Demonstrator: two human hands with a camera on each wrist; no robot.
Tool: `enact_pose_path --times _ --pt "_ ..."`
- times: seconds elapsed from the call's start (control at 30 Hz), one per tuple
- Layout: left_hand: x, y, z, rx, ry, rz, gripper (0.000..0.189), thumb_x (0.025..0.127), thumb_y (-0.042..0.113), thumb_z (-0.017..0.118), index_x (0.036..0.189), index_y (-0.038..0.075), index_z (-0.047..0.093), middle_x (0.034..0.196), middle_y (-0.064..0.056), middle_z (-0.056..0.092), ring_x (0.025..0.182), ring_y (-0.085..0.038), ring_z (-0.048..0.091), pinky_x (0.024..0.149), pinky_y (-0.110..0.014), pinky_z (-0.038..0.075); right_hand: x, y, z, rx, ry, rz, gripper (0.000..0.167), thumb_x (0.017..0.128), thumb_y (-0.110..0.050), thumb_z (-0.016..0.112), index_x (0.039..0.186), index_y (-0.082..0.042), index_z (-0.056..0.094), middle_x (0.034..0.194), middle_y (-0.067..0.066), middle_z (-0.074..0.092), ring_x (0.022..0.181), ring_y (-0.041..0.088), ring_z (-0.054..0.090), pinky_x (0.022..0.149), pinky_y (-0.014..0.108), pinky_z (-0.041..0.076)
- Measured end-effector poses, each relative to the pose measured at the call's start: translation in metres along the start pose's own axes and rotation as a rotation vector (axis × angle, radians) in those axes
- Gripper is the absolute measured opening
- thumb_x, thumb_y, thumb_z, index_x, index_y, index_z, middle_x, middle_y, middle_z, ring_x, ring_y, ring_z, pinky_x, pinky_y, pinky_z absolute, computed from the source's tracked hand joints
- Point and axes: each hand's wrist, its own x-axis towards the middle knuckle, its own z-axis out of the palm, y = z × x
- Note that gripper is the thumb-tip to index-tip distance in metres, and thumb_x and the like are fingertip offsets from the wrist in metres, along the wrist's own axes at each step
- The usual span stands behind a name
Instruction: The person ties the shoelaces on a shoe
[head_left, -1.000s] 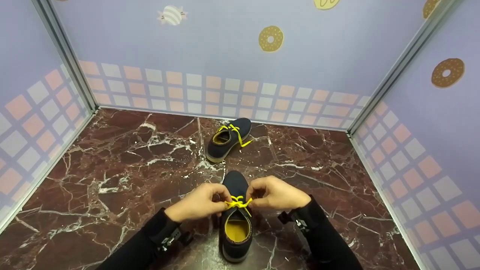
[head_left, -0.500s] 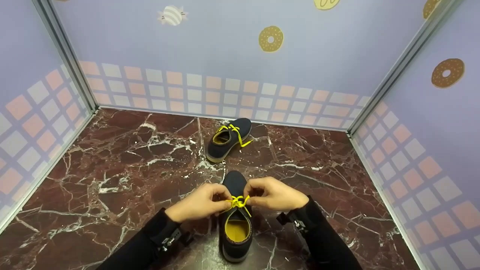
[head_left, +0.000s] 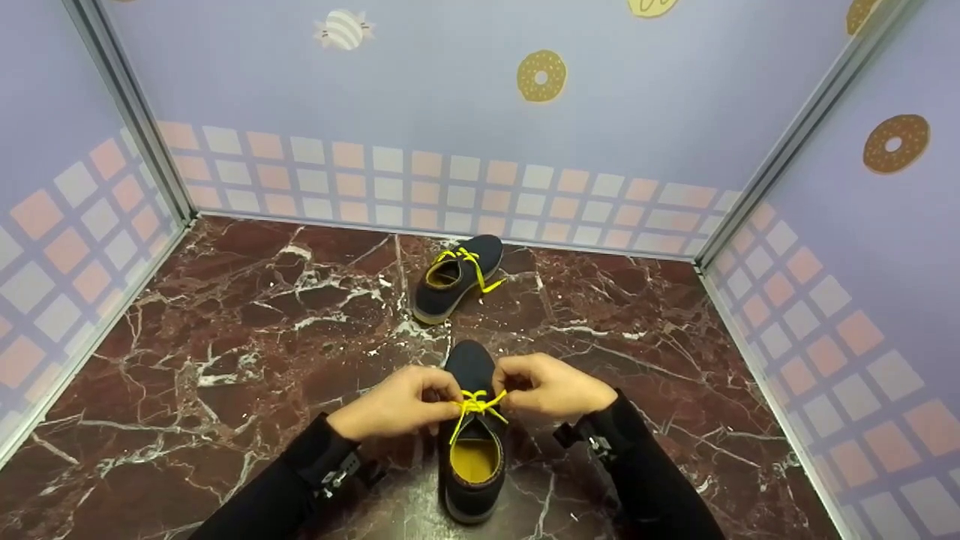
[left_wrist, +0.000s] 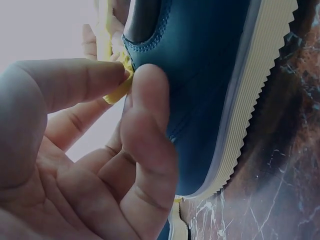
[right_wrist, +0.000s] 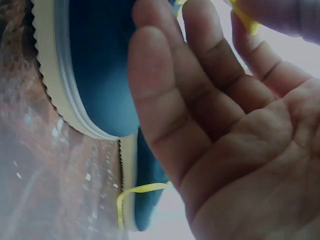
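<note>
Head view shows our left hand point(head_left: 397, 405) pinching the yellow lace point(head_left: 475, 406) at its left side; the other shoe point(head_left: 466, 276) sits beyond, near the wall. Between our hands, the near shoe point(head_left: 470, 367) stands upright on the marbled surface point(head_left: 300, 360), and our right hand point(head_left: 556, 386) pinches the lace's right side.

Your head view is evenly lit and fairly crisp, with a soft sheen on the worktop point(head_left: 409, 502) just left of the near shoe point(head_left: 475, 457). Your left wrist view blows out to white left of that shoe and drops to shadow along its right. Your right wrist view is hazy, the worktop left of it blurred.
</note>
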Motion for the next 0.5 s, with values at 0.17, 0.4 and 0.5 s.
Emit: enact_pose_path --times 0.17,0.4,0.5 --pt "0.001 -0.001 -0.001 0.012 -0.007 0.009 0.005 0.104 0.011 0.075 0.104 0.011 0.08 0.09 0.0 0.072 0.068 -0.021 0.071 0.056 -0.025 0.059 0.001 0.016 -0.001 0.116 -0.005 -0.023 0.01 0.097 -0.003 0.072 0.102 -0.011 0.072 0.095 -0.001 0.071 0.092 0.014 0.064 0.083 0.026 0.052" --pt "0.001 -0.001 -0.001 0.002 -0.012 0.0 0.004 0.103 0.013 0.077 0.1 0.012 0.078 0.093 -0.003 0.072 0.065 -0.021 0.072 0.051 -0.023 0.055 0.002 0.023 -0.001 0.18 -0.013 0.029 0.011 0.095 -0.002 0.07 0.097 -0.012 0.072 0.088 -0.006 0.071 0.08 0.008 0.063 0.072 0.021 0.051" --pt "0.0 -0.001 -0.001 0.002 -0.007 0.004 0.004 0.102 0.012 0.078 0.098 0.013 0.077 0.091 -0.003 0.071 0.065 -0.023 0.072 0.05 -0.023 0.054 0.002 0.02 0.0 0.157 -0.008 0.051 0.011 0.092 -0.002 0.07 0.095 -0.013 0.071 0.085 -0.007 0.07 0.077 0.006 0.062 0.069 0.02 0.049"
